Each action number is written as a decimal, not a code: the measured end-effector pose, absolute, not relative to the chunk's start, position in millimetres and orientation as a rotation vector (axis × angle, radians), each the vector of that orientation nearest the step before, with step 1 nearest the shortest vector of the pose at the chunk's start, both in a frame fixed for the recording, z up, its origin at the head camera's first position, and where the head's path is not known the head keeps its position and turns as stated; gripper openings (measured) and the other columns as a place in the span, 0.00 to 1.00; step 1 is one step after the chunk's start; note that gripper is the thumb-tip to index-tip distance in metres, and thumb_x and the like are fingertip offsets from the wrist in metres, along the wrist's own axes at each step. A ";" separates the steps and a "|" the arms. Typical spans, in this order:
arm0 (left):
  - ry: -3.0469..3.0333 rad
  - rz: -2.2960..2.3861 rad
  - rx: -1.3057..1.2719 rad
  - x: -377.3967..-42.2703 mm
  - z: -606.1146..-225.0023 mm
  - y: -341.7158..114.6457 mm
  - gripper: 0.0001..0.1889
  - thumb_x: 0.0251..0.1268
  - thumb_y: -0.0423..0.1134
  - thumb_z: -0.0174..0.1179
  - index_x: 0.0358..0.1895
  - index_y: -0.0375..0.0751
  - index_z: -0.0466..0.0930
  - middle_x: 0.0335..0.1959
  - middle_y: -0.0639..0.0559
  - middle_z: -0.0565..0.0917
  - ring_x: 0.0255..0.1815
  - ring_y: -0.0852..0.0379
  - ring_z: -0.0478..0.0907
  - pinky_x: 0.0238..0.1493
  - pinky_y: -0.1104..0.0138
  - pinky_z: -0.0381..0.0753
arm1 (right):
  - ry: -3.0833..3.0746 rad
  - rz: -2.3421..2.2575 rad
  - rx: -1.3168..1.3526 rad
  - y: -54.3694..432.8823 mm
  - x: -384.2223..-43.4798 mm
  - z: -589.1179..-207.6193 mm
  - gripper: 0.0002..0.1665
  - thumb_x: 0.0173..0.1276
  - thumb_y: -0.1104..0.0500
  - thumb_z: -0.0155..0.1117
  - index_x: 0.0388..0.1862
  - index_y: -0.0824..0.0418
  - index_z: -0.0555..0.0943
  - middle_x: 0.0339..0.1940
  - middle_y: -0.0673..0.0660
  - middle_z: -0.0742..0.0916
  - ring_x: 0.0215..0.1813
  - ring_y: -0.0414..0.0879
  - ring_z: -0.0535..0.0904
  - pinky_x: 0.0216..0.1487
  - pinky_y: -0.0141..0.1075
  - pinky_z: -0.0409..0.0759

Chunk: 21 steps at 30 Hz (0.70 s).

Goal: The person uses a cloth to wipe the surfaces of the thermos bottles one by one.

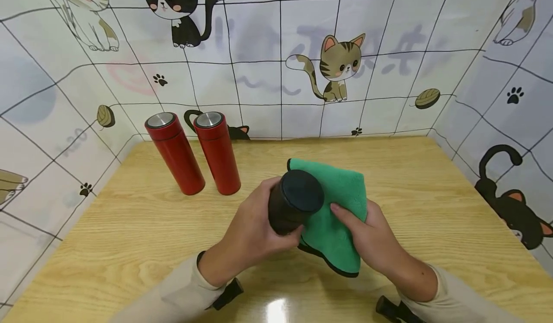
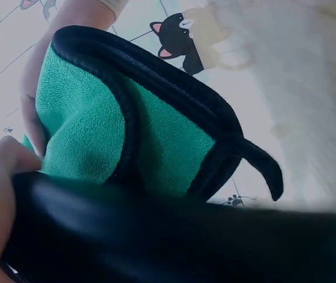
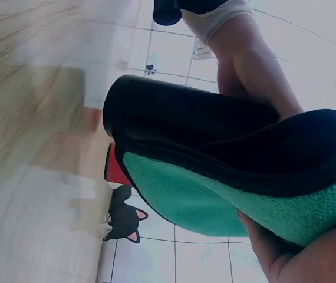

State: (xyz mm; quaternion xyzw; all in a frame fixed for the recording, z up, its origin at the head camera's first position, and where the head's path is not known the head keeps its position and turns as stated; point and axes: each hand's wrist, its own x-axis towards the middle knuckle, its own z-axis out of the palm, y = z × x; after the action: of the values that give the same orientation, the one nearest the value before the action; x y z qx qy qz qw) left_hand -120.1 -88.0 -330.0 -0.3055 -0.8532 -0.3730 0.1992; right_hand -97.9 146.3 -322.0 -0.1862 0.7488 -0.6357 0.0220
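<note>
Gripping one black flask (image 1: 294,203) above the table (image 1: 129,236), the left hand (image 1: 259,224) curls round it; from afar I see the right hand (image 1: 378,241) pinching one green cloth (image 1: 326,239) just beside it. I count two red flasks (image 1: 218,157) standing farther left.

Your head view is bright and mostly sharp, with white glare on the table (image 1: 129,246) near you and soft shadow below the cloth (image 1: 341,246). Your left wrist view, hazier, blurs the bottle (image 2: 185,242).

Cat-print walls (image 1: 259,32) — white, gridded — stand around a wood-grain table (image 1: 129,241).
</note>
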 end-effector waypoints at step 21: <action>-2.434 -0.412 -0.710 -127.8 -325.5 -95.6 0.44 0.40 0.49 0.78 0.68 0.55 0.71 0.45 0.49 0.82 0.44 0.51 0.80 0.39 0.59 0.80 | 2.916 -1.631 -1.350 136.9 -97.6 -335.1 0.43 0.60 0.80 0.61 0.75 0.69 0.63 0.78 0.61 0.68 0.80 0.46 0.60 0.77 0.29 0.60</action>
State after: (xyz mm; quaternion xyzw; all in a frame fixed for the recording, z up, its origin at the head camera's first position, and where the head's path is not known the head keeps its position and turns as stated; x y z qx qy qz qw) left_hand -127.8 -95.6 -325.5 -0.2651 -0.9089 -0.1540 0.2826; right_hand -97.6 136.9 -335.1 -0.3646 0.7878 -0.4406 -0.2288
